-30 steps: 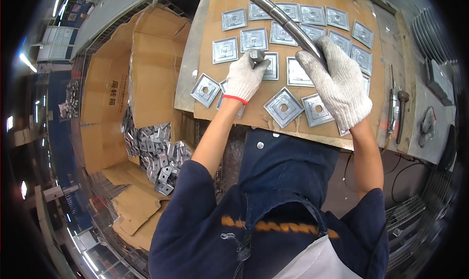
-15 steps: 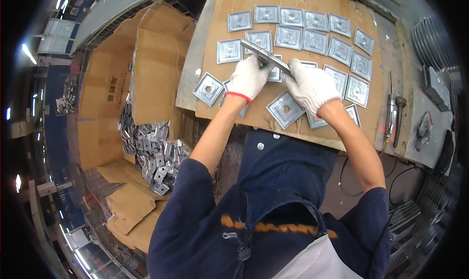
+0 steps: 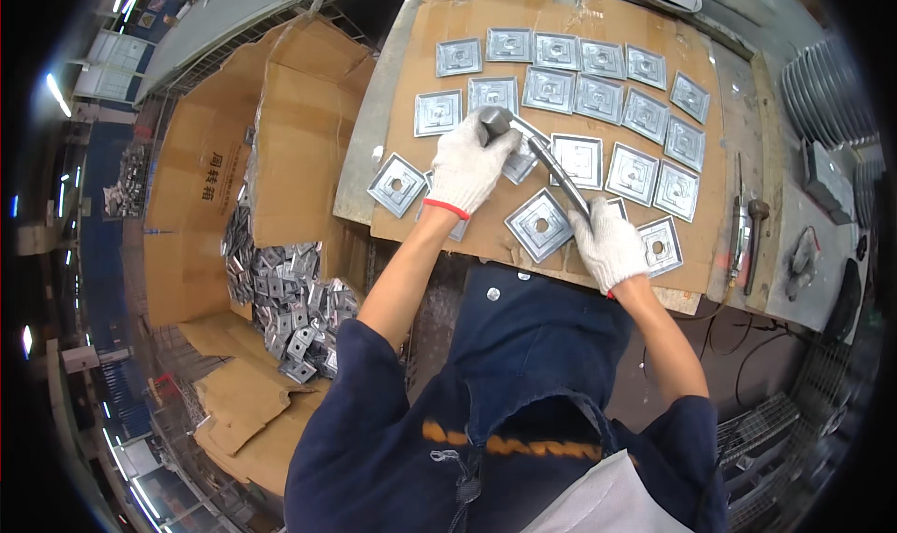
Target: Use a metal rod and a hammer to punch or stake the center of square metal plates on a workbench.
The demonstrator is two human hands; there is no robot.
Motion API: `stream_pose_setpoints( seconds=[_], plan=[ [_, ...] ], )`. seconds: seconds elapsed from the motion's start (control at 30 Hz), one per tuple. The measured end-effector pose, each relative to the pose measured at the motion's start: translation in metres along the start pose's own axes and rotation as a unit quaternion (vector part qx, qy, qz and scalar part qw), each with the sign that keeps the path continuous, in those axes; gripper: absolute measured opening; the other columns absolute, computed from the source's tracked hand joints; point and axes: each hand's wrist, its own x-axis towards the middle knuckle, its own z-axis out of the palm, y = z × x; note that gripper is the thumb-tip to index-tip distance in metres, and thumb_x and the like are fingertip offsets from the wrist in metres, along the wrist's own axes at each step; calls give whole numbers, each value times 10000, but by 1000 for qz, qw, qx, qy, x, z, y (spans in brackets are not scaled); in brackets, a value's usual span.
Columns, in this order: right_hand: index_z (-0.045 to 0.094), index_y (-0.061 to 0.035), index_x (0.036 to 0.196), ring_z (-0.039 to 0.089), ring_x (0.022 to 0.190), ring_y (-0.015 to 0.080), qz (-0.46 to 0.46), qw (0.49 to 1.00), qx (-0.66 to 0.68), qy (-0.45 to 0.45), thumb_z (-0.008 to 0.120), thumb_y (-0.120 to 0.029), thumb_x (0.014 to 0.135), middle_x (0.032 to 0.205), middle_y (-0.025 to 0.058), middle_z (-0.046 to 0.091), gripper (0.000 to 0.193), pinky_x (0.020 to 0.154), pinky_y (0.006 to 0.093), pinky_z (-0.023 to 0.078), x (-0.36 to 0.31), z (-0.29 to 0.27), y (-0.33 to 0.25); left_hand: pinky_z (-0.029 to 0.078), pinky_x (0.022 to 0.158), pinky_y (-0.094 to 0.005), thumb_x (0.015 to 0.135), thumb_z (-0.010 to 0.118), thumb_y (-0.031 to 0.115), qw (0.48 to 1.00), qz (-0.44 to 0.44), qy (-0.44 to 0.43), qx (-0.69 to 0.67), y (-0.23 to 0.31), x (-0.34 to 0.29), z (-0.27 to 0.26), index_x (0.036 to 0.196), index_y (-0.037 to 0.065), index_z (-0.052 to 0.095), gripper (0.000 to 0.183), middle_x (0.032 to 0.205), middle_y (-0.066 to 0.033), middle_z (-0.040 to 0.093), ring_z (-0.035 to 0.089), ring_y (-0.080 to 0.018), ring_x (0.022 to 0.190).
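My left hand [image 3: 462, 167], in a white knit glove with a red cuff, is closed around a dark grey metal piece with a blunt, rounded end [image 3: 495, 119]. What kind of tool or part it is, I cannot make out. In my right hand [image 3: 612, 243], gloved alike, is a slim dark metal bar [image 3: 561, 178], slanting up toward the left hand. Square grey metal plates lie around both hands on a cardboard sheet [image 3: 486, 239]. One plate with a round centre hole [image 3: 540, 225] sits between my wrists; another holed plate [image 3: 660, 246] is partly beside my right glove.
Several stepped square plates [image 3: 550, 88] lie in rough rows farther back. Long tools [image 3: 755, 239] rest along the table's right side, near a stack of round grey discs [image 3: 827, 85]. At left, a large cardboard box [image 3: 313, 150] holds a heap of small metal parts [image 3: 294, 309].
My hands have moved apart, the right one down and to the right with the bar. The metal pieces, lined up together before, now show separately. The view has shifted slightly.
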Motion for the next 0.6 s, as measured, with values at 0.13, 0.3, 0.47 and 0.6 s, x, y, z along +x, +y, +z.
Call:
stream_pose_setpoints(
  seconds=[0.13,0.3,0.47,0.6],
  plan=[
    [578,-55,1162,706,830,513,42,997,58,-27,545,-477,1068,845,282,721,434,752,579,548,9,-26,-35,561,786,-372,918,769,289,996,1,-4,87,4,-8,-15,1124,38,727,327,926,-134,770,727,-251,819],
    [638,-16,1164,713,904,496,-3,999,-8,-50,498,-493,1070,964,303,725,506,820,562,562,59,-18,-53,565,847,-301,945,784,157,993,47,-58,95,24,-13,-8,1185,22,720,283,920,-84,747,699,-139,880],
    [648,-12,1113,707,944,496,-4,998,8,-55,513,-506,1062,960,303,724,514,862,552,548,53,-35,-59,592,856,-312,965,743,38,997,76,-31,0,7,-15,-19,1230,-40,673,285,904,-90,743,701,-147,873],
    [640,-18,1120,707,944,499,75,991,92,-63,548,-502,1046,920,278,730,499,843,544,534,19,-47,-40,579,872,-346,935,792,267,997,68,13,38,14,-14,-23,1198,26,697,369,992,-101,765,725,-197,899]
  ],
)
